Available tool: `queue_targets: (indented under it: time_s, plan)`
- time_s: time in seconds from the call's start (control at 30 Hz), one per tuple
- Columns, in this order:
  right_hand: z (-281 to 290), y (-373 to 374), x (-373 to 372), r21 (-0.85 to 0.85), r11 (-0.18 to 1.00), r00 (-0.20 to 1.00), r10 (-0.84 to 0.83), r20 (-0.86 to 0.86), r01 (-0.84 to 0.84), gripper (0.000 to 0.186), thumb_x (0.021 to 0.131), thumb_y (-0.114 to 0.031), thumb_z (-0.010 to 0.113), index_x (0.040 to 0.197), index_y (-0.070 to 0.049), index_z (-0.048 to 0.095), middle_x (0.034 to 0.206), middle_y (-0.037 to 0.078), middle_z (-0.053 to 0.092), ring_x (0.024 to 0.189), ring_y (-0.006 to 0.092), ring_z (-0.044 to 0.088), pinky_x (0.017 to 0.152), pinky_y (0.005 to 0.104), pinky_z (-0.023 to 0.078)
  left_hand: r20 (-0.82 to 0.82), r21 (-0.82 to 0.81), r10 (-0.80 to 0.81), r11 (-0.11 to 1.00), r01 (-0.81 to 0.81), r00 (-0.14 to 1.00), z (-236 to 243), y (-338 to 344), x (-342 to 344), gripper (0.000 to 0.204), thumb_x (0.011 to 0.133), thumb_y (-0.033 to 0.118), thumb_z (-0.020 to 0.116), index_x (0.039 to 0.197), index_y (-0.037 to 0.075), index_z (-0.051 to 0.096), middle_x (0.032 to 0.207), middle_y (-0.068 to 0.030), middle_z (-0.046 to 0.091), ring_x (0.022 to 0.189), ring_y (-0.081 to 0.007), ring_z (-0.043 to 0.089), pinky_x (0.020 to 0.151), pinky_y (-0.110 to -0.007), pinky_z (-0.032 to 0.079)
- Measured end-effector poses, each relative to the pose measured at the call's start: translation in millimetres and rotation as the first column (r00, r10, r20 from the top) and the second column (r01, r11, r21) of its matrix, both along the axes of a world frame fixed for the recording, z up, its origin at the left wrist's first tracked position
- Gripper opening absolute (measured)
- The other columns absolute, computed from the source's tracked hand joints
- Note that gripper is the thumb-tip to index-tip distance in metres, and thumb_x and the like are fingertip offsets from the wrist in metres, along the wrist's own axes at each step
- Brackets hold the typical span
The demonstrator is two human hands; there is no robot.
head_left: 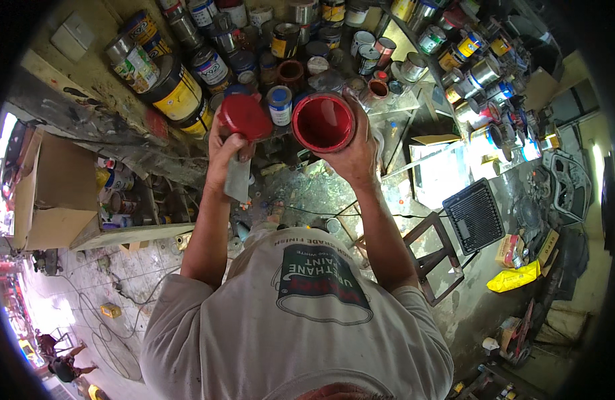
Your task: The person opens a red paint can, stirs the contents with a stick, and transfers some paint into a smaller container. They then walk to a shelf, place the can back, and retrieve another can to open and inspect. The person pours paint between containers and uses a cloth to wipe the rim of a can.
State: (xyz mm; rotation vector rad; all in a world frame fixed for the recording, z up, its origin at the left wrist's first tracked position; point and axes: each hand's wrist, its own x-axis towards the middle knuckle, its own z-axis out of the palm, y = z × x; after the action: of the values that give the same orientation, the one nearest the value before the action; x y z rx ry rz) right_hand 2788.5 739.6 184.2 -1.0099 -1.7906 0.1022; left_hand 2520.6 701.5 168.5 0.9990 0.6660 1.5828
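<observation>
My left hand [229, 148] is closed on a round lid coated in red paint [244, 116]. The same hand also grips a flat grey metal blade, like a putty knife [238, 180], which hangs down below the fingers. My right hand [361, 150] wraps round the side of an open can of red paint [324, 123], its mouth tilted toward me. Red paint coats the inner wall and rim. Between the two hands, a small white can with a blue top [279, 105] stands on the crowded bench behind.
Many paint cans crowd the bench ahead, with large yellow-and-black cans [181, 93] at left. More cans fill a shelf [477, 87] at right. A cardboard box [57, 190] sits at far left. A black grille panel [474, 215] and a yellow bag [514, 277] are at right.
</observation>
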Motion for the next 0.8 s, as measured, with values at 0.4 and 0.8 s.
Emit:
queue_targets:
  time_s: [0.4,0.8]
  plan:
    - [84,49,42,0.416,0.908,0.976,-0.128,0.176,0.044,0.100,0.065,-0.030,0.099,0.148,-0.010,0.047,0.151,0.013,0.059,0.127,0.0317,0.067,0.097,0.0404,0.063,0.247,-0.120,-0.104,0.983,0.137,0.963,-38,-1,22,0.063,0.097,0.026,0.075,0.151,0.008,0.049,0.105,-0.0063,0.069,0.055,-0.0059,0.051,0.051,-0.021,0.040]
    - [-66,-12,51,-0.490,0.871,0.990,0.105,0.094,-0.046,0.120,0.064,-0.038,0.099,0.160,-0.009,0.033,0.141,0.020,0.064,0.122,0.0412,0.068,0.101,0.0482,0.057,-0.411,-0.058,-0.102,0.995,0.086,0.906,-64,5,35,0.076,0.086,0.022,0.086,0.151,0.005,0.051,0.122,-0.0095,0.071,0.085,-0.0193,0.069,0.069,-0.031,0.055]
